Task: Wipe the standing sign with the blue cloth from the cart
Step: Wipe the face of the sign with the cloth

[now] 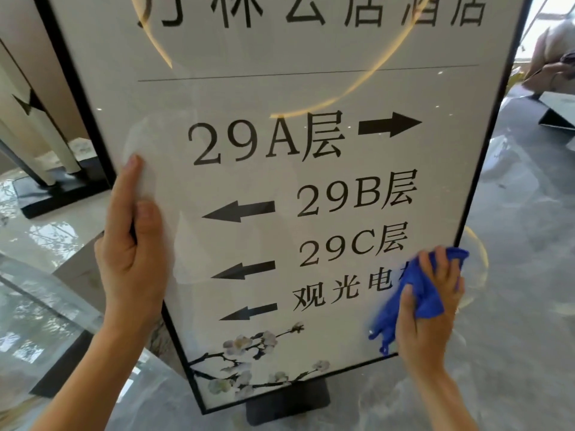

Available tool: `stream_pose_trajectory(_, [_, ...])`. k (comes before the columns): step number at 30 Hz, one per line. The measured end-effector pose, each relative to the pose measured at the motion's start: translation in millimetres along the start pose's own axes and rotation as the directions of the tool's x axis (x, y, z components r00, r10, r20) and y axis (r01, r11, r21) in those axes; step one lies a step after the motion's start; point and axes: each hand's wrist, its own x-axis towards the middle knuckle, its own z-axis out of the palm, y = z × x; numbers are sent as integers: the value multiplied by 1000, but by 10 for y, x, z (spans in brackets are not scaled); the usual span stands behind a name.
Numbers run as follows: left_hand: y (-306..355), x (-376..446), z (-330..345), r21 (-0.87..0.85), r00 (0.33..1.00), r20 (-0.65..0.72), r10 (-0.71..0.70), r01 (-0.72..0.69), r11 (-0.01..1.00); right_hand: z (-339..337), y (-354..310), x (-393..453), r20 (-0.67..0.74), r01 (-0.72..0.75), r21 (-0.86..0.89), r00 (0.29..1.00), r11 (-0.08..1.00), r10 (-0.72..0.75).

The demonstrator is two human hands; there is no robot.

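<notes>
Gripping sign (280, 188) edge, left hand (133, 244); right hand (426, 303) clutching blue cloth (404, 309) against glass

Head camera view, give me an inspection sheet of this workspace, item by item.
Surface: glossy marble floor, reflective.
Job's things: standing sign, black frame, tilted on dark base; blue cloth bunched against its lower right corner.
Clutter: nothing seen.
Grips: left hand holds the sign's left edge; right hand clutches the cloth.
Cables: nothing seen.
Surroundings: second stand at left; seated person far right; glass panel lower left.
</notes>
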Motion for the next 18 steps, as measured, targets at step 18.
stream_pose_trajectory(18, [-24,-19,-62,-85,991,19,-133,135,987,408,-2021,486,-56,220,-20,974,975,-221])
